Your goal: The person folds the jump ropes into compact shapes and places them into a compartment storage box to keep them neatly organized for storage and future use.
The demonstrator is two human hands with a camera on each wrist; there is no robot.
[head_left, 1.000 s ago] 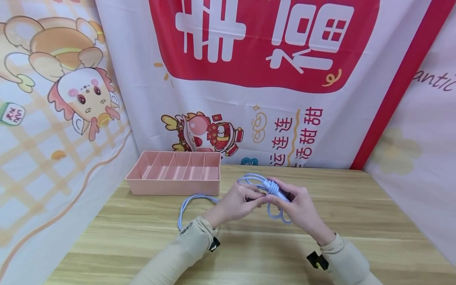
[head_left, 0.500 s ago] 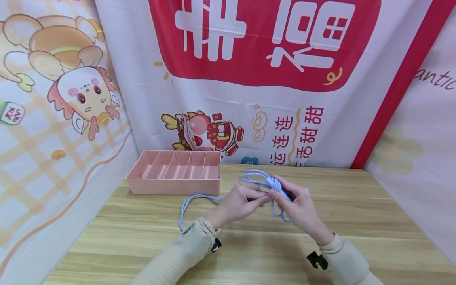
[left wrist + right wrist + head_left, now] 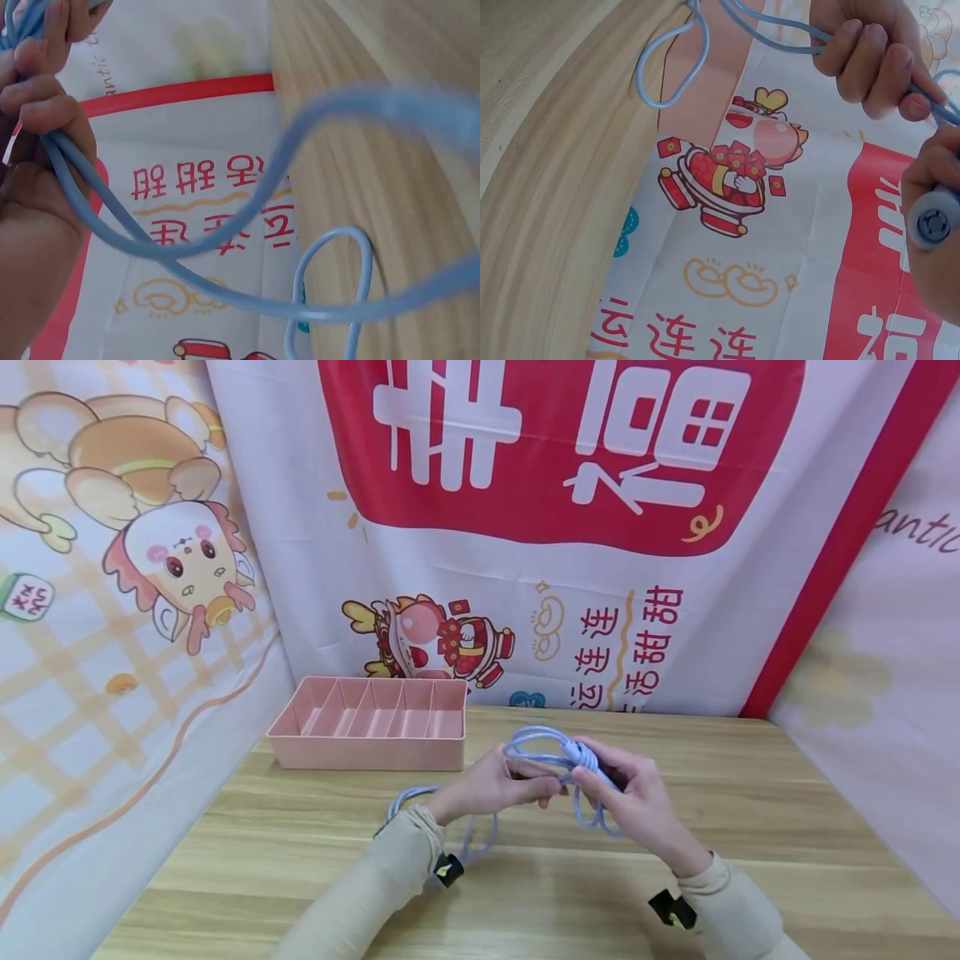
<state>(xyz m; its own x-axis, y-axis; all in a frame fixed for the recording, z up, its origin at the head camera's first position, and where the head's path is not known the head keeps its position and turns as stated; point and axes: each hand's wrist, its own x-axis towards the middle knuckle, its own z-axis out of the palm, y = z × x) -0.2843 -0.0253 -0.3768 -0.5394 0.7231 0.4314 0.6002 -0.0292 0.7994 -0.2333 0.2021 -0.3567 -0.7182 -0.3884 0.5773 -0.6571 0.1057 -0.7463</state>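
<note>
A light blue jump rope [image 3: 585, 758] is held up over the table, its cord wound in several turns round the handles. My right hand [image 3: 637, 797] grips this wound bundle, and a round handle end [image 3: 932, 221] sticks out of it in the right wrist view. Just left of it, my left hand [image 3: 491, 789] has its fingers curled round the cord, as the left wrist view also shows. From the left hand a doubled length of cord [image 3: 225, 296] trails away in loose loops. Cord loops also stand out above and below the right hand.
A pink divided box [image 3: 367, 753] stands at the back left of the wooden table [image 3: 570, 893], against the printed cloth backdrop [image 3: 480, 568]. Printed cloth also hangs on both sides. Loose cord [image 3: 491, 839] hangs by the left wrist.
The loose cord by the left forearm has shifted, and a loop now shows below the left wrist. The left fingers have moved slightly lower; the right hand keeps its grip on the bundle.
</note>
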